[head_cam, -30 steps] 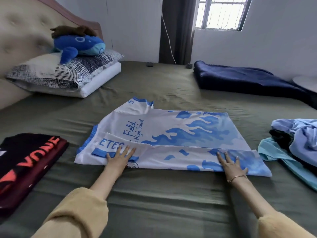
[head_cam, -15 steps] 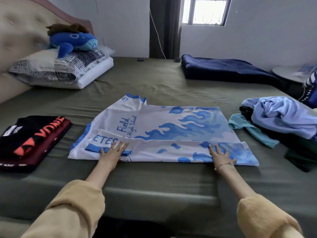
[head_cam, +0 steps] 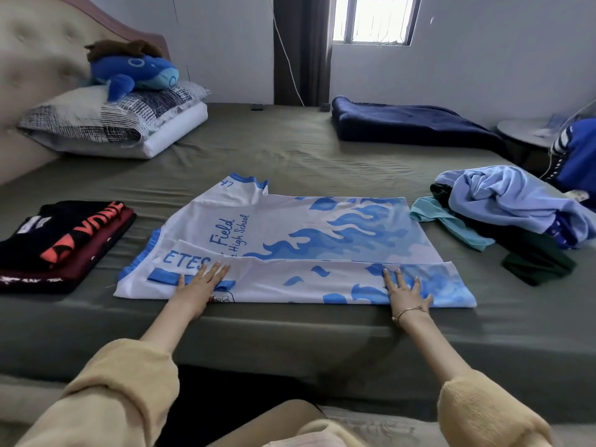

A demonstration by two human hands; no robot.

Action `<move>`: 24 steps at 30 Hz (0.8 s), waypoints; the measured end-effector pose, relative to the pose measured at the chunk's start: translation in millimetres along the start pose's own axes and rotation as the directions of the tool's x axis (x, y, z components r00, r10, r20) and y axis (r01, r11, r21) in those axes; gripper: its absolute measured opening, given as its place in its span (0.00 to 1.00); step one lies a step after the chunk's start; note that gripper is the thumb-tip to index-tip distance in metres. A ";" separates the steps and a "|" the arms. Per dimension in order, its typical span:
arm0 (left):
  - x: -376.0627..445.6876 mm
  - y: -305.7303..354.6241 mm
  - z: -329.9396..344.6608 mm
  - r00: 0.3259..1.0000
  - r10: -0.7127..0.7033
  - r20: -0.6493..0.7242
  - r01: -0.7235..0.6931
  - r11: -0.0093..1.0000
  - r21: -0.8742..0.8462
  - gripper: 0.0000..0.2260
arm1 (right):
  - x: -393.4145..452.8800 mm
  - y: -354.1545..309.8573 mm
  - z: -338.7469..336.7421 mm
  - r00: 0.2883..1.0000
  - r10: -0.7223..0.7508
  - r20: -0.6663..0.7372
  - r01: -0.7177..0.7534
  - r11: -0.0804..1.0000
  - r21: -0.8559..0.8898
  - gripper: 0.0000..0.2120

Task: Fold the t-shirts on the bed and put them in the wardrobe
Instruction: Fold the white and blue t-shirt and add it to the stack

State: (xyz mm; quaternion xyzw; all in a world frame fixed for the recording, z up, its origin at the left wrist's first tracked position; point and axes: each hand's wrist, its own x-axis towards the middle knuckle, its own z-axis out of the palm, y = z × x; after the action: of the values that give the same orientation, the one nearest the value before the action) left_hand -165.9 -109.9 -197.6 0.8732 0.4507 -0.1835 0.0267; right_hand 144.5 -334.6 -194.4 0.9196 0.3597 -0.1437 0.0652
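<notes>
Olive bed sheet (head_cam: 290,150), tufted headboard (head_cam: 35,43), barred window (head_cam: 374,19), white walls.

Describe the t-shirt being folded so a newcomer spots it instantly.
On the green bed, look at the near edge, between the dark folded stack and the rumpled pile. The t-shirt lies flat under both hands: the only white one, with blue flames.

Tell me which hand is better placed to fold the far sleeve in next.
Left, probably. The left hand presses the folded flap at the collar end of the white-and-blue t-shirt, the same end as the far sleeve. The right hand rests at the hem end.
</notes>
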 end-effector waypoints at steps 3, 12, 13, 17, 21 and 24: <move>-0.7 1.8 -6.4 0.999 -0.023 0.043 0.021 0.999 0.050 0.39 | 4.3 1.9 0.3 1.000 0.007 0.011 -0.007 1.000 -0.019 0.37; 38.3 33.2 -88.8 0.958 -0.095 0.272 0.034 0.975 0.220 0.23 | 46.0 -18.6 -39.3 0.991 -0.025 -0.130 0.013 0.996 -0.092 0.15; 44.7 39.8 -91.8 0.977 -0.089 0.195 0.049 0.978 0.204 0.21 | 51.7 -22.1 -42.3 0.991 -0.039 -0.130 0.030 0.997 -0.073 0.14; 84.1 62.0 -93.2 0.998 -0.043 -0.054 0.045 0.999 0.027 0.13 | 91.7 -34.4 -54.0 0.981 -0.100 -0.165 0.102 0.995 0.003 0.12; 131.1 82.6 -92.9 0.972 0.028 -0.234 -0.045 0.997 -0.067 0.10 | 140.1 -40.8 -60.6 0.965 -0.120 -0.232 0.129 0.991 0.026 0.12; 169.6 89.3 -96.0 0.937 0.076 -0.342 -0.106 0.992 -0.069 0.10 | 175.6 -44.3 -67.7 0.957 -0.142 -0.252 0.150 0.989 0.013 0.14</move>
State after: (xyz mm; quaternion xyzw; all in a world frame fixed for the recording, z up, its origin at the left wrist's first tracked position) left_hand 23.0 -10.6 -177.2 0.9098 0.4150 -0.0097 -0.0048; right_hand 252.0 -174.2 -185.4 0.9023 0.4294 -0.0367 -0.0061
